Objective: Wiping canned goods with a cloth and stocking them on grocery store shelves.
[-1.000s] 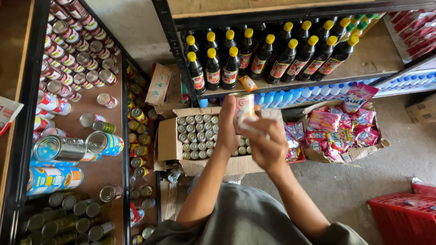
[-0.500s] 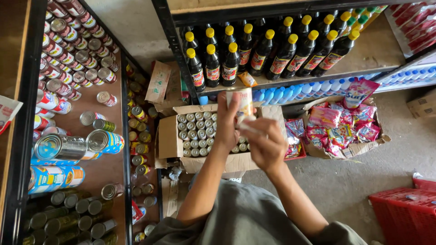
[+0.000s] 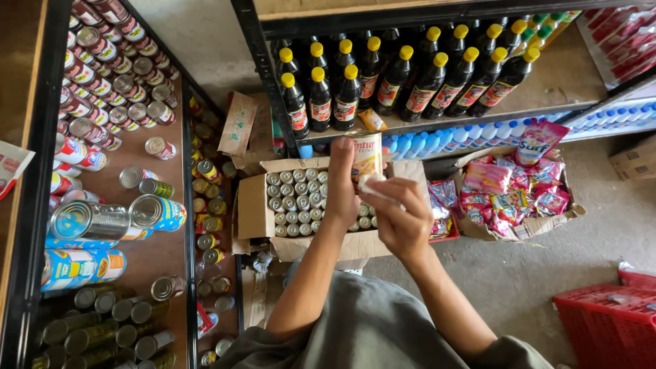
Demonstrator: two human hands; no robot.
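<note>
Cream-and-orange labelled tin can [image 3: 367, 154] held upright in left hand [image 3: 342, 186]; fingers wrapped round its left side, thumb side hidden behind the can. Can sits in the air directly above the open brown cardboard box [image 3: 254, 208], not touching it.

Right hand [image 3: 402, 217] just beside the can, lower right of it. Fingers pinched together on a small white cloth or paper wad [image 3: 372, 183], which is pressed against the can's lower edge. Cannot tell which material the wad is.

Box contents: rows of small silver-topped cans [image 3: 295, 199] standing upright, packed close, partly covered by both forearms. Box rests on the grey concrete floor [image 3: 547, 273].

Right of the box: a second, torn cardboard box [image 3: 519, 231] holding pink and red sachet packs [image 3: 509, 188], touching one another in a loose heap.

Behind the boxes: black metal shelf [image 3: 437, 123] carrying dark bottles with yellow caps [image 3: 348, 89], upright in rows; beneath it, a row of blue-capped bottles [image 3: 478, 135].

Left: wooden shelf [image 3: 164, 253] with many tins lying on their sides, labelled [image 3: 102, 219] and plain.

Lower right corner: red plastic crate [image 3: 608, 321] on the floor, well apart from the hands.
</note>
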